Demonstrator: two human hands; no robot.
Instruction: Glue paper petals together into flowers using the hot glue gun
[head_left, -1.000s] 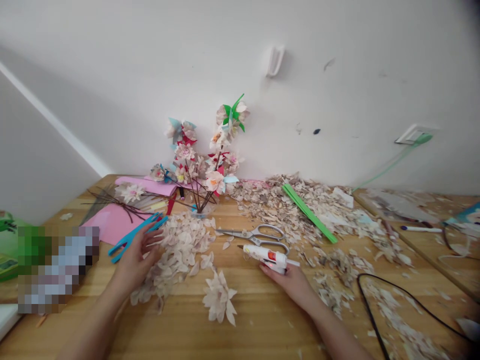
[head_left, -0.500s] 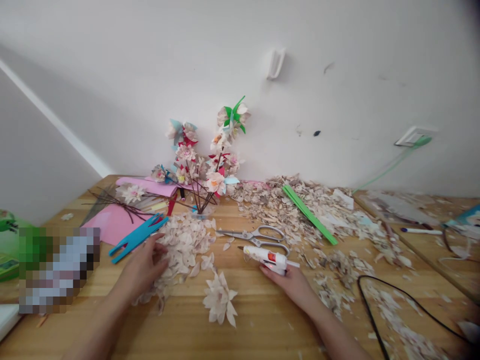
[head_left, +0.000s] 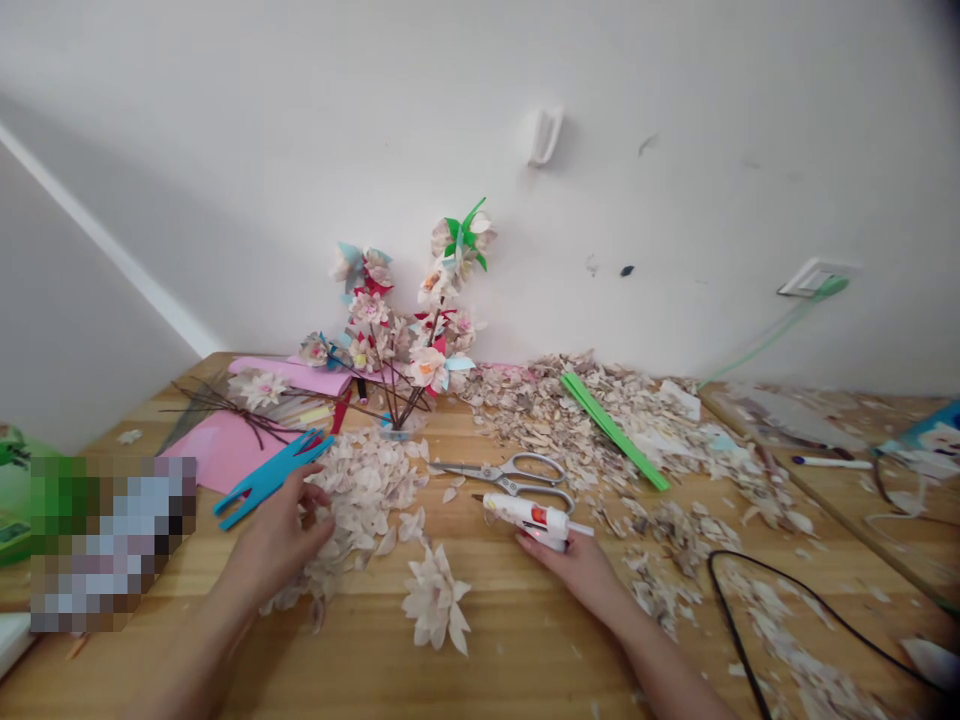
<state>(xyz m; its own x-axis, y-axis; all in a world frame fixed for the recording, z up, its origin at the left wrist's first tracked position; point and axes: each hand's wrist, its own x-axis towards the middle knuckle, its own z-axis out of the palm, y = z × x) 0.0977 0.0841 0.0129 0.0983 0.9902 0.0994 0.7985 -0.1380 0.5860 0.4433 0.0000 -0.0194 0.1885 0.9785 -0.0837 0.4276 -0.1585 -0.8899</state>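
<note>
My right hand (head_left: 574,565) is wrapped round a white hot glue gun (head_left: 529,515), whose nozzle points left. Loosely curled, my left hand (head_left: 289,525) hovers at the left edge of a pile of pale dried petals (head_left: 375,480); a gap shows between thumb and fingers, and I see nothing held. Between my hands, nearer to me, lies a flower made of pale petals (head_left: 436,603). Grey-handled scissors (head_left: 517,475) rest just behind the glue gun. Blue folded strips (head_left: 270,475) lie beyond my left hand.
Branches with petal flowers (head_left: 427,365) stand upright at the wall. Green strips (head_left: 615,432) lie on scattered petals (head_left: 517,405). Pink paper (head_left: 221,450) and dark twigs (head_left: 259,415) are at the left. A black cable (head_left: 780,580) loops across the right side.
The whole view has shifted slightly to the left. My left hand stays by the petals with a small movement of its fingers; the glue gun stays in my right hand.
</note>
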